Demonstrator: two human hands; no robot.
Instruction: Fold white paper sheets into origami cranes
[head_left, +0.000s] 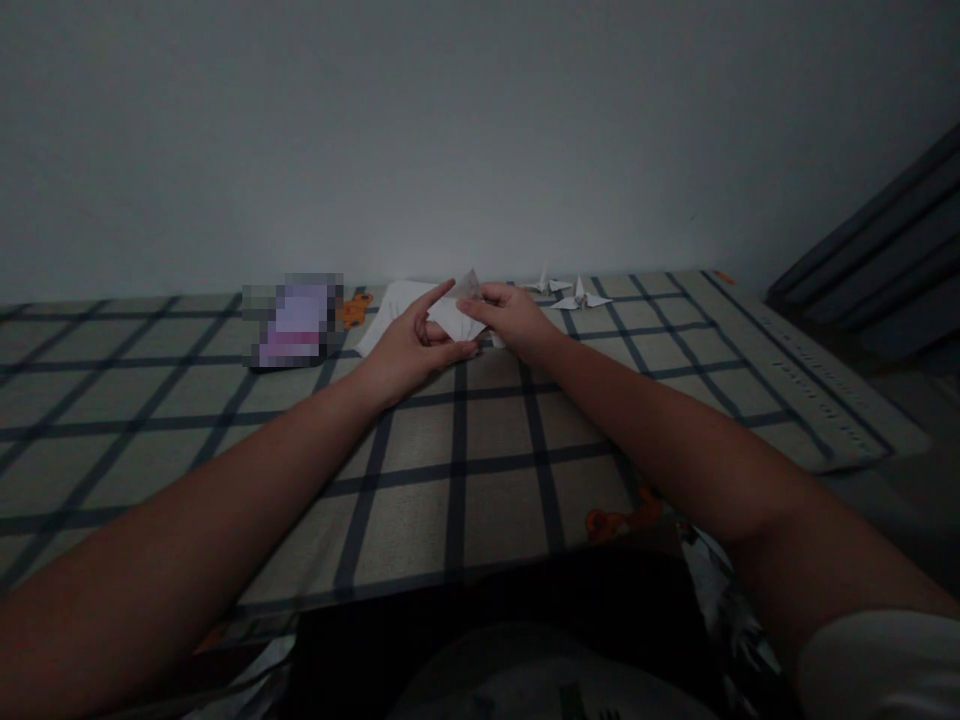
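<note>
Between my two hands is a small piece of folded white paper (453, 320), with a pointed flap standing up at its top. My left hand (417, 345) supports it from the left and below, thumb along the lower edge and index finger stretched out past it. The fingers of my right hand (508, 312) pinch its right side. Behind my left hand lies more white paper (394, 305), partly covered by the hand. Two folded paper cranes, a nearer one (581, 298) and a farther one (546, 283), stand just beyond my right hand.
A checked cloth (495, 490) covers the table, which meets a plain wall (480, 130) at the back. To the left lies a blurred-out purple and white item (296, 320), likely a phone. A dark curtain (892, 240) hangs at the right.
</note>
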